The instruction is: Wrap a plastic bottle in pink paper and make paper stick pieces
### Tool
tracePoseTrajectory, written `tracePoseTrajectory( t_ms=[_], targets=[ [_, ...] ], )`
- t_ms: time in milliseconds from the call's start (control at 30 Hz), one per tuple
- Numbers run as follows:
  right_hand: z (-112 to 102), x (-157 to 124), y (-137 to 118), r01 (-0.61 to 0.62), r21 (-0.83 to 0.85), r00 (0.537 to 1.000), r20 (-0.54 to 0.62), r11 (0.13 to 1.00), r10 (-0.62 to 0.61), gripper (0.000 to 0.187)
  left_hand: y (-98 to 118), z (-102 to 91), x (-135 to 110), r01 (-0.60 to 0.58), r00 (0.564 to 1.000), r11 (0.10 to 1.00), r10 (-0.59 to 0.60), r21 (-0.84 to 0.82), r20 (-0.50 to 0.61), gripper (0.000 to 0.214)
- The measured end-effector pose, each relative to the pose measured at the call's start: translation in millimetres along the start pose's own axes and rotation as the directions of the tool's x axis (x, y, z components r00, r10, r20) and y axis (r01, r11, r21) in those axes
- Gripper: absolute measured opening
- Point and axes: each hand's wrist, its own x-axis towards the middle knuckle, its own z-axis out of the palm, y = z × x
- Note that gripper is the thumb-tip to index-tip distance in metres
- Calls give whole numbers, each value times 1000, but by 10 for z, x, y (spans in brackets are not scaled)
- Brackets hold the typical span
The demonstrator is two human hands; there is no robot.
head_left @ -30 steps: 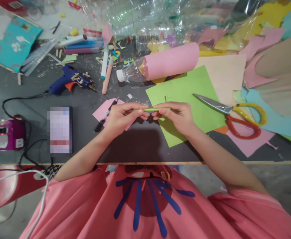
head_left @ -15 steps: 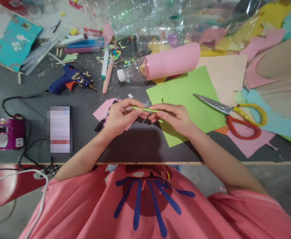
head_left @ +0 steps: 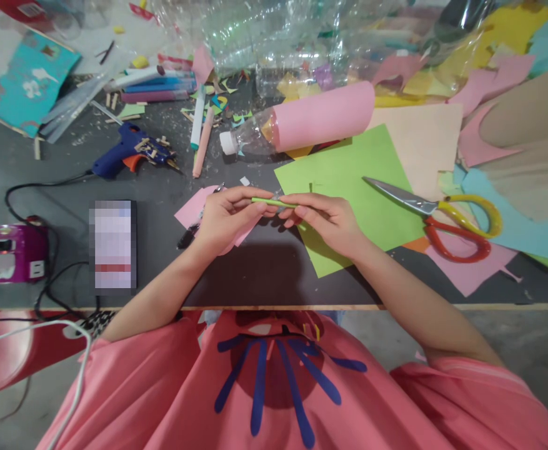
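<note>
Between both hands, above the table's near part, a narrow green paper strip (head_left: 275,202) is held roughly level. My left hand (head_left: 229,219) pinches its left end between thumb and fingers. At the other end my right hand (head_left: 327,219) grips it the same way. Beneath my left hand lie a piece of pink paper (head_left: 192,207) and a black pen (head_left: 188,237), both partly covered. A light green sheet (head_left: 362,187) spreads under and beyond my right hand. Scissors (head_left: 418,199) with one yellow and one red handle rest on its right part.
A clear bottle wrapped in pink paper (head_left: 323,119) lies beyond my hands. To the left are a blue glue gun (head_left: 124,150), a phone (head_left: 113,247) and a purple power block (head_left: 18,253) with cables. Markers (head_left: 156,82), paper scraps and clear plastic bottles (head_left: 236,37) crowd the back.
Both hands stay in nearly the same place, with the green strip turned slightly, its right end a little higher. The other things have not visibly moved.
</note>
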Motion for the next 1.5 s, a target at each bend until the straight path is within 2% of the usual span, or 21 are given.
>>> tracePoseTrajectory(
  t_ms=[233, 400, 467, 567, 667, 733, 867, 967, 1100, 1167, 1233, 1333, 1400, 1500],
  targets=[
    [11, 16, 2, -19, 8, 998, -62, 1000, 20, 29, -36, -9, -2, -52, 999, 998, 52, 45, 6, 28],
    [47, 30, 33, -11, 36, 975, -220, 999, 19, 31, -33, 6, -8, -39, 999, 999, 39, 8, -8, 24],
    [57, 29, 30, -9, -32, 959, -282, 999, -1, 36, -24, 10, -7, -29, 999, 1000, 29, 5, -22, 25],
    [47, 21, 24, 25, -261, 942, -318, 965, -111, 40, -21, 11, 1, -22, 999, 1000, 23, 10, -38, 27],
    [5, 14, 43, 68, -499, 928, -287, 864, -239, 47, -33, 4, 10, -11, 999, 1000, 12, 25, -43, 29],
    [-38, 15, 57, 68, -593, 929, -255, 802, -267, 53, -44, -16, 22, -2, 999, 999, 3, 33, -46, 30],
    [-172, 41, 9, 73, -635, 924, -247, 769, -292, 59, -55, -115, 80, -74, 992, 994, 82, 77, -100, 31],
    [-325, 86, -97, -18, -639, 914, -322, 769, -246, 47, -53, -205, 137, -158, 971, 965, 190, 210, -144, 26],
    [-517, 146, -210, -286, -676, 916, -401, 679, -14, 26, -61, -255, 165, -200, 944, 879, 290, 432, -155, 9],
    [-561, 160, -217, -368, -704, 909, -410, 608, 75, 24, -73, -257, 158, -208, 931, 811, 336, 546, -144, 5],
    [-560, 159, -200, -382, -750, 917, -382, 541, 118, 32, -90, -261, 152, -213, 926, 743, 361, 634, -111, 6],
    [-498, 147, -174, -309, -833, 951, -265, 459, 160, 43, -119, -278, 156, -233, 930, 643, 367, 730, -26, 6],
    [-439, 144, -183, -277, -873, 957, -212, 402, 198, 39, -133, -281, 161, -266, 938, 541, 335, 798, 85, 4],
    [-354, 150, -224, -286, -910, 943, -213, 301, 254, 32, -135, -262, 161, -336, 937, 399, 234, 853, 260, 9]
  ],
)
